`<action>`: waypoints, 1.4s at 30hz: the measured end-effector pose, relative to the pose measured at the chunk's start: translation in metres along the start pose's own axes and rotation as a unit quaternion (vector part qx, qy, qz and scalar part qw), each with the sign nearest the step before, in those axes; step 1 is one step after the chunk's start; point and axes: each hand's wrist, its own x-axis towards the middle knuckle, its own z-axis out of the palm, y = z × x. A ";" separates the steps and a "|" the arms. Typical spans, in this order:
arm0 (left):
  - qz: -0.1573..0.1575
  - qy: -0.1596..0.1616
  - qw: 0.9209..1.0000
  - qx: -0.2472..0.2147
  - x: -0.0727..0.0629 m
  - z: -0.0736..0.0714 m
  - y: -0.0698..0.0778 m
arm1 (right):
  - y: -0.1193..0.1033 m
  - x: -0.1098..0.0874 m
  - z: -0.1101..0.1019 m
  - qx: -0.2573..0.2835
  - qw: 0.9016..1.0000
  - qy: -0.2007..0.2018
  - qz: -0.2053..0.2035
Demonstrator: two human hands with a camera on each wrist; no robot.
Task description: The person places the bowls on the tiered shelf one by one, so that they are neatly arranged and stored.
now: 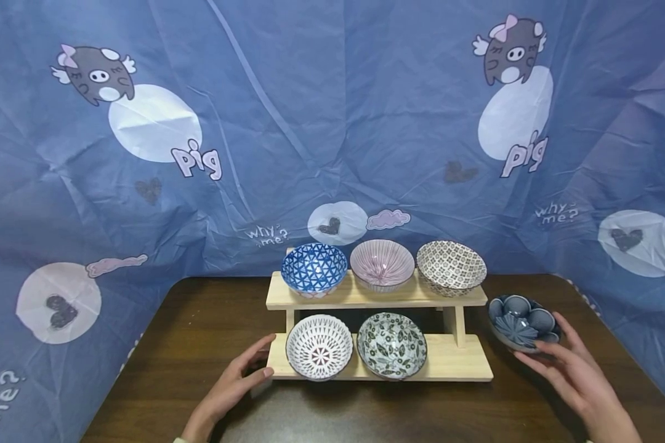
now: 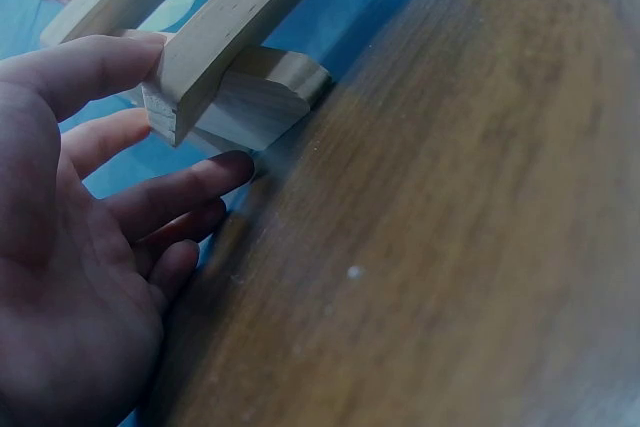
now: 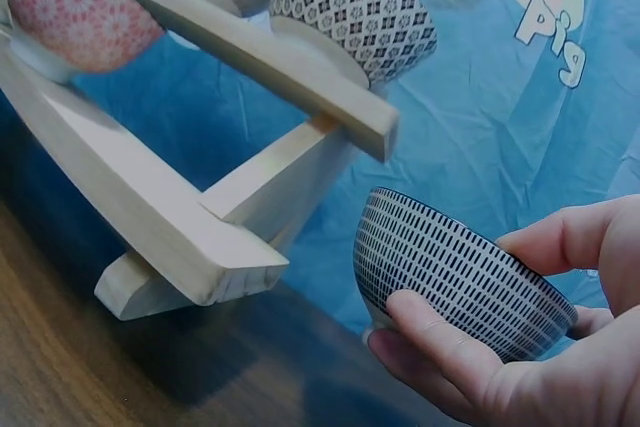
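Observation:
My right hand (image 1: 579,375) holds a small bowl (image 3: 455,272) off the right end of a two-tier wooden stand (image 1: 377,300). Outside, the bowl has rows of dark dashes; its inside is grey-blue with large rounded petals. In the right wrist view, a thumb and fingers grip its rim and underside, and it tilts. My left hand (image 1: 229,381) holds the left end of the stand's lower shelf, thumb at the front corner and a finger at the back one. A white bowl with a dark red starburst (image 1: 319,347) and a green leaf-patterned bowl (image 1: 391,346) sit on that shelf.
On the upper shelf stand a blue triangle-patterned bowl (image 1: 313,269), a pink-striped bowl (image 1: 382,264) and a beige-and-grey patterned bowl (image 1: 451,267). The stand rests on a dark wooden table (image 1: 199,332). A blue pig-print cloth (image 1: 310,123) hangs behind and along both sides.

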 end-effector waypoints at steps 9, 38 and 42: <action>0.004 -0.004 1.000 -0.003 0.001 0.000 0.000 | -0.006 -0.012 0.006 0.035 0.998 -0.057 0.002; 0.005 -0.004 1.000 0.001 0.001 0.000 -0.001 | -0.013 -0.039 0.016 -0.012 0.996 -0.067 0.060; 0.007 -0.002 1.000 -0.002 0.000 0.000 -0.001 | -0.010 -0.039 0.018 0.019 0.991 -0.114 0.063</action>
